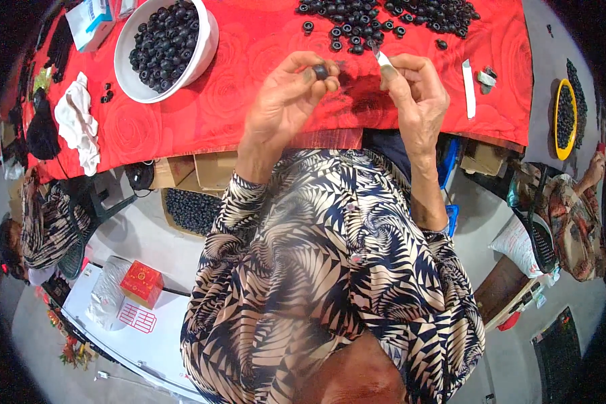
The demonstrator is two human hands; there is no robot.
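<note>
My left hand (279, 108) is raised over the near part of the red tablecloth, pinching one small round black piece (320, 71) between thumb and fingers. Level with it on the right, my right hand (421, 97) grips a small blade with a white handle (383, 59), its tip pointing away from me. The blade and the held piece are apart. Just beyond both hands lies a loose pile of black pieces (360, 20), several showing an opening in the top. To the left stands a white bowl (210, 47) heaped with similar black pieces.
A white strip (469, 91) and small dark scraps (487, 79) lie right of my right hand. At the left are a crumpled white cloth (77, 124) and a blue-white box (87, 27). A cardboard box (172, 219) of black pieces sits below the table; people sit at both sides.
</note>
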